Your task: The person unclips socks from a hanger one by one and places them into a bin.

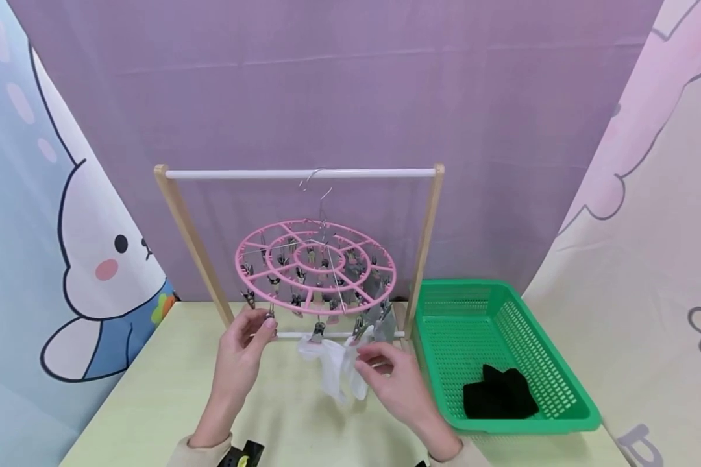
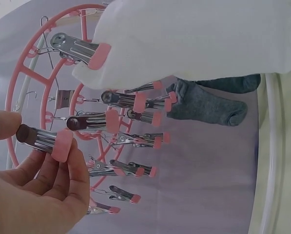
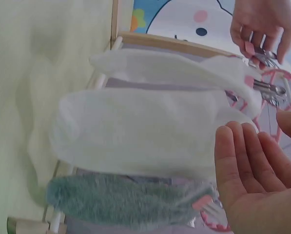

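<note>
My left hand [image 1: 242, 350] pinches a metal clothes clip [image 2: 44, 141] with pink tips at the front left rim of a round pink drying hanger [image 1: 315, 307]. No cloth shows in that clip. A white sock [image 1: 327, 366] hangs from a clip [image 1: 318, 329] at the front rim, with a second white sock [image 3: 135, 129] beside it on the right. My right hand [image 1: 400, 379] is at the second sock, its fingers nearly straight and the thumb apart in the right wrist view. Whether the fingertips touch the fabric is unclear.
The hanger hooks on a white bar [image 1: 239, 174] between wooden posts [image 1: 425, 240]. Grey-green socks [image 2: 206, 105] hang from its right side. On the right, a green basket [image 1: 561, 425] holds folded black cloth [image 1: 499, 394]. A purple curtain [image 1: 350, 97] stands behind.
</note>
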`<state>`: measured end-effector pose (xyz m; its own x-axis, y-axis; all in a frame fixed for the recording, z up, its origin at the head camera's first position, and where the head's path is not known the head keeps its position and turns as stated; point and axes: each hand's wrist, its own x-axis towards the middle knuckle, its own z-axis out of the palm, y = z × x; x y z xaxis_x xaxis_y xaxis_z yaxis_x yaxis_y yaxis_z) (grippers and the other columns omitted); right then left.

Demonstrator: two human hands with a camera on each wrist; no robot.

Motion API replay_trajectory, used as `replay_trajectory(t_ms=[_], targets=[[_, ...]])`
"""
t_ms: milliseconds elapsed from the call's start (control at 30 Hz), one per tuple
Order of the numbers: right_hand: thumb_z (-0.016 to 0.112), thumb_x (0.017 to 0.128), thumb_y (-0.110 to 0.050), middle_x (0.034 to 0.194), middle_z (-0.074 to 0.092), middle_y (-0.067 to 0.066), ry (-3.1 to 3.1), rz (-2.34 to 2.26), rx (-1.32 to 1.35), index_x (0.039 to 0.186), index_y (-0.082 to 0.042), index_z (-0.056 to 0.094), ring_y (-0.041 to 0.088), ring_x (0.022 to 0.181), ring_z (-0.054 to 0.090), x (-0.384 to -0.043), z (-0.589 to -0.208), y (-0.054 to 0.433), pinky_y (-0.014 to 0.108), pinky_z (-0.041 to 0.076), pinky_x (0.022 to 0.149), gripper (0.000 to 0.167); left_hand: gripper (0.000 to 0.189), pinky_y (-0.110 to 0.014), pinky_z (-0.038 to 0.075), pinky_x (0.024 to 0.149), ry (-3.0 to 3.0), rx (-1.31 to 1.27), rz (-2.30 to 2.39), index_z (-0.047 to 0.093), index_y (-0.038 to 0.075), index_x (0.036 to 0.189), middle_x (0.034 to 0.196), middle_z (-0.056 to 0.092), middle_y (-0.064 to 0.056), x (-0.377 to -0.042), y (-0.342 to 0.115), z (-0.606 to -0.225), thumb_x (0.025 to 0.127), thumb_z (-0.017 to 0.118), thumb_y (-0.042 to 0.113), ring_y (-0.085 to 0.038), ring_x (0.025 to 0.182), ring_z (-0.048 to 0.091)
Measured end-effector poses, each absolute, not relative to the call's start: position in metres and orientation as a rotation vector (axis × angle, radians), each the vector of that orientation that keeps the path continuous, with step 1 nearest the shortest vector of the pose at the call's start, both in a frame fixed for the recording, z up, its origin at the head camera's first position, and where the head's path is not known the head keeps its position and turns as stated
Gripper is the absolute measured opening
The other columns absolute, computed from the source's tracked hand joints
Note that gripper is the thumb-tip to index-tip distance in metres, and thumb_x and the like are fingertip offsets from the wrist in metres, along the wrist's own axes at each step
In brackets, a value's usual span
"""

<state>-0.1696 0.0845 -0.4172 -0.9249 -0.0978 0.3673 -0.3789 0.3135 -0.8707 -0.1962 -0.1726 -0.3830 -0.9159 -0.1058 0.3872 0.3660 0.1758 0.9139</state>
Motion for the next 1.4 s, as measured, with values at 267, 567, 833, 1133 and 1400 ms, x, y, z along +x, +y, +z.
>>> replay_trajectory(t_ms=[267,567,833,1133,1400], targets=[[0.076,0.091,-0.015,0.098,0.072,0.005,-2.351,1.681,0.456,0.113,-0.002,0.072,0.019,0.089,0.067,-0.177,-0.422,0.069,0.026,0.058,0.078,0.025,0.025,-0.019,0.055,0.084,-2.106,-0.27,-1.779,0.061,-0.006,0.122,0.108,0.064,-0.02,-0.199,-0.17,-0.385,0.103,0.061,0.011,-0.011,0.091,0.066],[0.078,0.09,-0.017,0.096,0.069,0.005,-2.365,1.726,0.443,0.114,-0.002,0.071,0.02,0.088,0.067,-0.184,-0.421,0.06,0.026,0.057,0.077,0.029,0.023,-0.019,0.055,0.082,-2.097,-0.291,-1.77,0.061,-0.006,0.12,0.106,0.064,-0.019,-0.198,-0.166,-0.387,0.102,0.062,0.008,-0.01,0.089,0.065],[0.075,0.091,-0.011,0.09,0.069,0.004,-2.372,1.714,0.43,0.104,0.0,0.072,0.016,0.08,0.066,-0.187,-0.419,0.056,0.024,0.057,0.072,0.016,0.025,-0.017,0.051,0.086,-2.134,-0.312,-1.663,0.062,-0.002,0.124,0.106,0.066,-0.015,-0.195,-0.168,-0.386,0.102,0.062,0.01,-0.011,0.093,0.065],[0.071,0.093,-0.009,0.092,0.068,0.002,-2.42,1.656,0.423,0.104,-0.004,0.072,0.015,0.083,0.064,-0.184,-0.412,0.059,0.025,0.057,0.074,0.012,0.029,-0.018,0.047,0.089,-1.97,-0.446,-1.163,0.065,-0.004,0.12,0.108,0.068,-0.013,-0.182,-0.166,-0.377,0.092,0.069,0.001,-0.023,0.099,0.062],[0.07,0.093,-0.006,0.093,0.068,0.003,-2.404,1.661,0.443,0.103,-0.003,0.072,0.016,0.084,0.065,-0.18,-0.408,0.061,0.025,0.058,0.075,0.011,0.025,-0.019,0.051,0.09,-1.848,-0.746,-1.056,0.071,0.002,0.108,0.098,0.072,-0.006,-0.179,-0.157,-0.375,0.085,0.069,-0.008,-0.019,0.084,0.068]])
